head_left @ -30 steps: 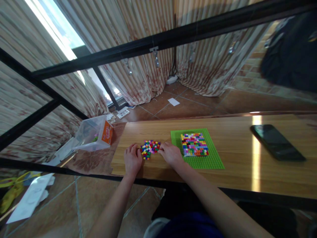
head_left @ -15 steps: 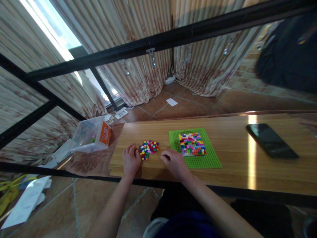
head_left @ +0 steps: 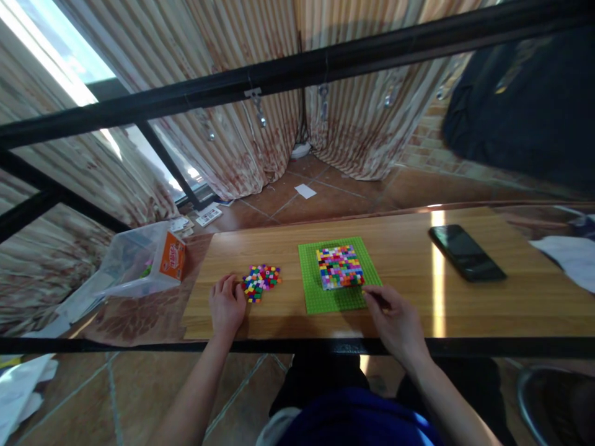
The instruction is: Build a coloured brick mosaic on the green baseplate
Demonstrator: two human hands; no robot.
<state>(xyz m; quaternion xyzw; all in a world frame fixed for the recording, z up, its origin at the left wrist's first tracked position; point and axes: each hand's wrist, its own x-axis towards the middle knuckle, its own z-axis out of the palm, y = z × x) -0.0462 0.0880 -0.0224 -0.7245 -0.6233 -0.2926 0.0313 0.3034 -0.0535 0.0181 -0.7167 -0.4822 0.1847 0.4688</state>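
Note:
A square block of many-coloured toy bricks (head_left: 340, 266) stands on a green studded baseplate (head_left: 310, 297) in the middle of the wooden table. My right hand (head_left: 395, 319) is at the block's near right corner, thumb and forefinger pinched together. Whatever lies between those fingertips is too small to make out. To the left, loose small bricks (head_left: 261, 280) form a flat heap on the wood. My left hand (head_left: 227, 303) rests on the table at the left edge of this heap, its fingers loosely bent and touching or nearly touching the bricks.
A black phone (head_left: 466, 253) lies on the right of the wooden table (head_left: 409, 248). A clear plastic box (head_left: 134, 260) with an orange label stands off the left end. A dark metal bar (head_left: 195, 96) crosses above the far side. White cloth or paper (head_left: 567, 257) sits at far right.
My right hand has moved right, from beside the loose heap to the brick block's near right corner. My left hand stays by the heap. The view has shifted somewhat to the right.

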